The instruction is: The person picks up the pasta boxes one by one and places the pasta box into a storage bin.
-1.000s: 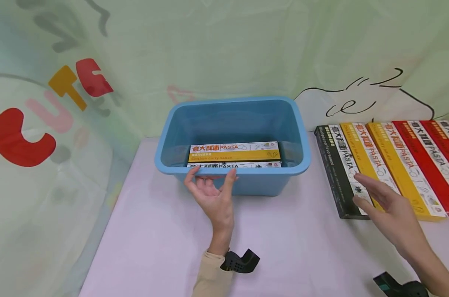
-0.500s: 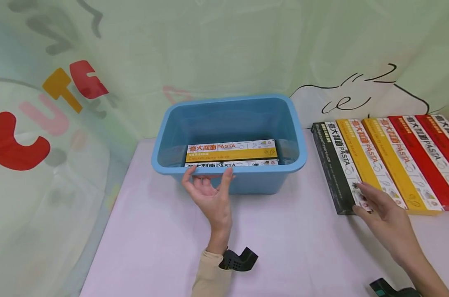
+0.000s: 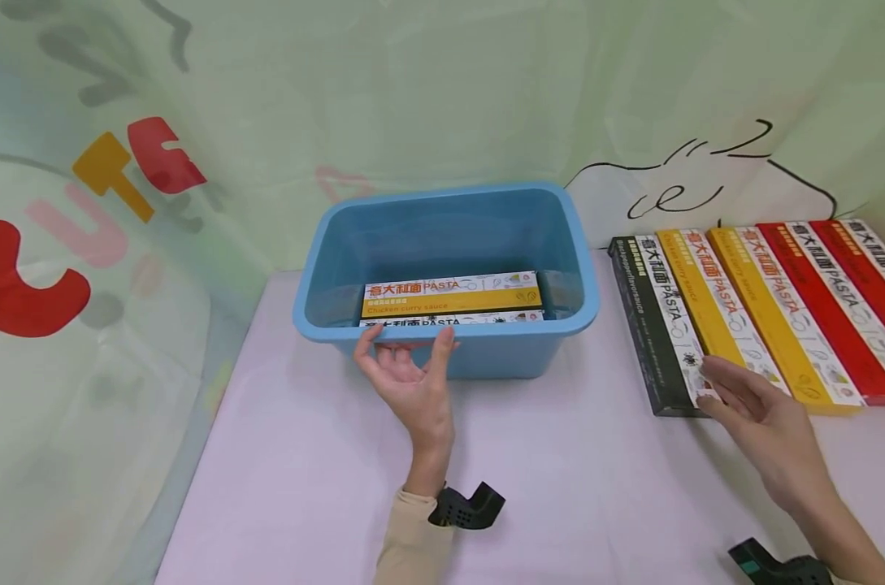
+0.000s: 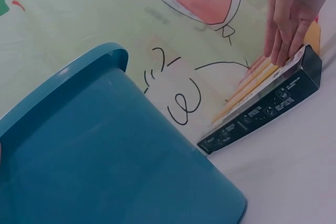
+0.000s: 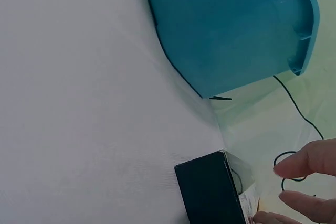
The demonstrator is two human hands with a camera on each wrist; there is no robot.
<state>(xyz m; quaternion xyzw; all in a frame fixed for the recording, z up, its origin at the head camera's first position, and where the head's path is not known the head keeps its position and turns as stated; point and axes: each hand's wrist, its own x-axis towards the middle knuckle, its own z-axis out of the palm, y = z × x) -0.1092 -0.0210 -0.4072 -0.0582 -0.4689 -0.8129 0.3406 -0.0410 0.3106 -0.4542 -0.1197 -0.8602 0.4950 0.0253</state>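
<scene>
A blue plastic bin (image 3: 442, 353) stands on the table with a yellow chicken curry pasta box (image 3: 451, 301) and a white-topped pasta box (image 3: 451, 318) lying inside. My left hand (image 3: 413, 394) grips the front rim, palm up, with its fingers curled beneath the lip. To the right lies a row of pasta boxes, led by a black pepper sauce one (image 3: 657, 325). Over the near end of that box is my right hand (image 3: 767, 431), thumb and fingers apart. In the left wrist view, the fingertips of the right hand (image 4: 291, 19) reach down to the box tops.
Beside the black box lie yellow pasta boxes (image 3: 778, 317) and red ones (image 3: 826, 309), side by side. A printed green curtain (image 3: 442, 89) hangs behind the table (image 3: 303, 487). Black camera mounts sit on both wrists.
My right hand has come down and slightly left, onto the near end of the black pasta box. The left hand keeps its hold on the bin rim; the view has shifted a little.
</scene>
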